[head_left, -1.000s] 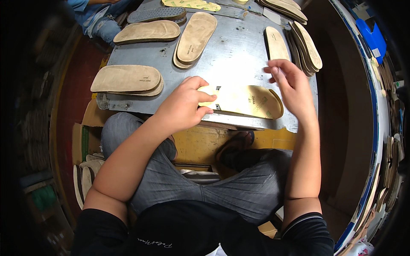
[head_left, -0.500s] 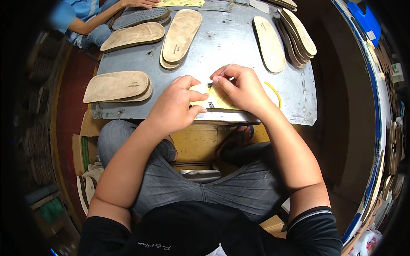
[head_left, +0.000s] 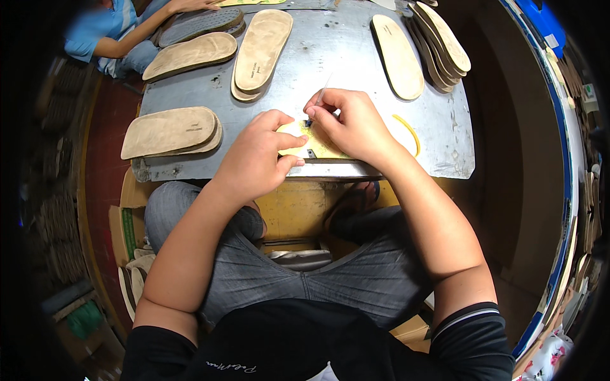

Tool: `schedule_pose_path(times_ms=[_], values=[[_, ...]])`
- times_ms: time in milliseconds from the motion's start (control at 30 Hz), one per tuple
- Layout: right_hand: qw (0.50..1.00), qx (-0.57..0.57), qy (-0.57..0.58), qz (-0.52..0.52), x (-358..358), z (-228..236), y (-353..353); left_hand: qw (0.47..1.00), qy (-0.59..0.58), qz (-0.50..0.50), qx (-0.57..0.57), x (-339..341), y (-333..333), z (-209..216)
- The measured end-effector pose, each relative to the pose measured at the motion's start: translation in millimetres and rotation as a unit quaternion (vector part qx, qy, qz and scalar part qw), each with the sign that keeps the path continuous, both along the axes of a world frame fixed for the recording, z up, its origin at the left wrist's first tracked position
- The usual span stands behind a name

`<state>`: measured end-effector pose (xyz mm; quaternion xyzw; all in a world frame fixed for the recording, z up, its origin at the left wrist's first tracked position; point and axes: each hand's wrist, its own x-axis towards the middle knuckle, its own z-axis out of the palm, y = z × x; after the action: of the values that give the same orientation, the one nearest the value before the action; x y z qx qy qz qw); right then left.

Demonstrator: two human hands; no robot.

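Observation:
My right hand [head_left: 346, 120] is closed in a pinch round a thin, pale pen-like stick [head_left: 323, 87]. It points down at a dark slot [head_left: 308, 123] in a yellow, sole-shaped template [head_left: 327, 149] at the table's near edge. My left hand [head_left: 257, 152] lies across the template's left part, fingers and thumb spread and pressing on it. Between its thumb and fingers another dark slot [head_left: 311, 153] shows. What lies under the template is mostly hidden. A curved yellow strip [head_left: 410, 134] is on the table just right of my right hand.
Tan shoe insoles lie about the metal table [head_left: 343, 44]: a pair [head_left: 170, 133] at left, another pair [head_left: 264, 51] farther back, a single one [head_left: 397, 57] and a stack [head_left: 438, 47] at right. Across the far left corner reaches another person's arm [head_left: 136, 35].
The stick in my right hand has tilted more upright, and that hand has shifted slightly away from me. My left hand keeps its place on the template. The whole view has moved a little.

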<state>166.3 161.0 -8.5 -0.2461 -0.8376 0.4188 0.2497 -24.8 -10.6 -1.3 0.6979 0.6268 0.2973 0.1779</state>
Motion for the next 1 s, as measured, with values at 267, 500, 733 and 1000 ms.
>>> schedule_pose_path(times_ms=[267, 500, 733, 1000], values=[[0.998, -0.013, -0.044, -0.053, -6, -4, 4, 1.0, 0.001, 0.005, -0.008, 1, 1, 1], [0.996, -0.054, -0.061, -0.032, -3, 4, 1, 1.0, 0.006, 0.003, -0.008, -1, 0, 0], [0.998, -0.021, 0.001, -0.061, -5, -12, 3, 1.0, 0.018, -0.005, -0.004, -1, 2, 2], [0.998, -0.041, -0.032, -0.043, -4, -2, -2, 1.0, 0.01, -0.004, -0.008, -1, 1, 1]])
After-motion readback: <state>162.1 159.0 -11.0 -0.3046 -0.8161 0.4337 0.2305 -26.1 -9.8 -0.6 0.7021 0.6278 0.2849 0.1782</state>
